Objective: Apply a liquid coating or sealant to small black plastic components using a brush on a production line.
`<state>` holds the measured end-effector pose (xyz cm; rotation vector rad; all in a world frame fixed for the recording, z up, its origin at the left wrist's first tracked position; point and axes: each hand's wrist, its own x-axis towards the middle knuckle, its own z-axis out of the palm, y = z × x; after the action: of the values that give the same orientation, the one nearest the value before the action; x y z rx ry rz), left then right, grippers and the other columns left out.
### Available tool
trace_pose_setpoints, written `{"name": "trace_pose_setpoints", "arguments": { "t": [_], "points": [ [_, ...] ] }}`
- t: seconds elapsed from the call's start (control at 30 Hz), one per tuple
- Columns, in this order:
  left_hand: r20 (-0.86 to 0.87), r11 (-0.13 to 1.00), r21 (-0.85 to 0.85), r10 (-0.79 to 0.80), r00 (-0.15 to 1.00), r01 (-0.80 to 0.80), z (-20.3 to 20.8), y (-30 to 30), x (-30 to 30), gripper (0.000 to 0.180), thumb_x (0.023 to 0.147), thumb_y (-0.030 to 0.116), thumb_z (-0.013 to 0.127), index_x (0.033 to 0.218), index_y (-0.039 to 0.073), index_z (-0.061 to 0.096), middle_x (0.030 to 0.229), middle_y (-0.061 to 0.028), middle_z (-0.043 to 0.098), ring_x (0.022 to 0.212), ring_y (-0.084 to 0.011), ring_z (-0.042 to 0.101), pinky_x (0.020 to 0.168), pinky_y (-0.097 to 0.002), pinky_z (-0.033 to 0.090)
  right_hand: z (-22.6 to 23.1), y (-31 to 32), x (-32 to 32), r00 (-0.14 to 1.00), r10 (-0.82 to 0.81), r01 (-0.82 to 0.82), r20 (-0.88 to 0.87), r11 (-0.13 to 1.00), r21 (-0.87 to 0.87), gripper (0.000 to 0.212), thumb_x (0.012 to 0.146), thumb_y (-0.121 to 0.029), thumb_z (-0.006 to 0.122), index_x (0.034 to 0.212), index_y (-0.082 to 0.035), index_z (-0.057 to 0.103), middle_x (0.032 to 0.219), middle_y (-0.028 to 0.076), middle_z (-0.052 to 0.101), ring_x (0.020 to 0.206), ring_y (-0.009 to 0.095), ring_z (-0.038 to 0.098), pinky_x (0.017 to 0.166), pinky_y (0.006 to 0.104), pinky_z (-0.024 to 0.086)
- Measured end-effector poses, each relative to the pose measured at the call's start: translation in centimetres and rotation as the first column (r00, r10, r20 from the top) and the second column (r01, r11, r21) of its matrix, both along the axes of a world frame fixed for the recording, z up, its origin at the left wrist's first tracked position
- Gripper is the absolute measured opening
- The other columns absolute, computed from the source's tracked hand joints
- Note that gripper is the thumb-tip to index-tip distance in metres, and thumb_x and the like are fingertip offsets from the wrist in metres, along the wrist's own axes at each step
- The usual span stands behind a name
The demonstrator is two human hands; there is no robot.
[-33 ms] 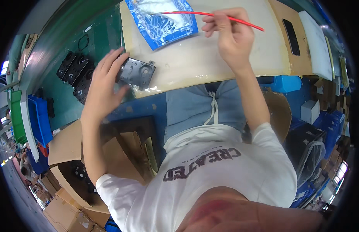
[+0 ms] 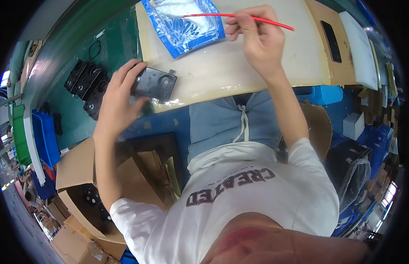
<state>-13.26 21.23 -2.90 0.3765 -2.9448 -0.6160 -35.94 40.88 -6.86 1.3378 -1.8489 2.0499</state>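
Observation:
My left hand (image 2: 118,101) closes round the left side of a black plastic housing (image 2: 157,84), fingers over its far edge and thumb at its near edge. The housing lies at the left front corner of the pale work board (image 2: 239,66). In my right hand (image 2: 264,44) a thin red brush (image 2: 275,23) is pinched between thumb and fingers. Its tip points left, over white paste (image 2: 198,20) smeared on a blue-edged plastic packet (image 2: 193,47) at the far side. Whether the tip touches the paste, I cannot tell.
Several black housings (image 2: 84,83) sit on the green mat left of my hand, with a black loop (image 2: 95,48) beyond. A dark phone (image 2: 331,42) lies on cardboard at the right, beside a white foam block (image 2: 358,50). Open cardboard boxes (image 2: 77,165) stand below left.
My left fingers have come down round the black housing. My right hand has shifted slightly left and away from me with the brush.

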Motion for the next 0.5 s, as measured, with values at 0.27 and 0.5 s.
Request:
{"name": "trace_pose_setpoints", "arguments": {
  "t": [0.27, 0.5],
  "points": [
    [-0.122, 0.997, 0.040, 0.072, 0.990, -0.067, -3.0, -0.1, 1.6, 0.069, 0.060, 0.007, 0.084, 0.123, 0.006, 0.056, 0.126, -0.0101, 0.054, 0.104, -0.0293, 0.052, 0.091, -0.0353, 0.045, 0.8, -3.4, -0.5, 0.995, 0.008, -0.028, 0.095, 0.977, 0.210, 0.020, 0.091, -0.008, 0.055, 0.097, 0.004, 0.070, 0.084, 0.014, 0.072, 0.061, 0.022, 0.065, 0.057, 0.0271, 0.051],
    [-0.230, 1.000, 0.001, 0.001, 0.973, -0.001, -4.0, -0.7, 1.1, 0.067, 0.059, 0.009, 0.084, 0.120, 0.005, 0.057, 0.119, -0.0090, 0.057, 0.104, -0.0277, 0.049, 0.094, -0.0369, 0.041, 0.9, -4.0, -1.2, 0.998, 0.019, -0.003, -0.066, 0.971, 0.240, 0.023, 0.093, -0.010, 0.052, 0.095, 0.005, 0.069, 0.083, 0.013, 0.072, 0.063, 0.021, 0.064, 0.057, 0.0255, 0.049]
  ]
}}
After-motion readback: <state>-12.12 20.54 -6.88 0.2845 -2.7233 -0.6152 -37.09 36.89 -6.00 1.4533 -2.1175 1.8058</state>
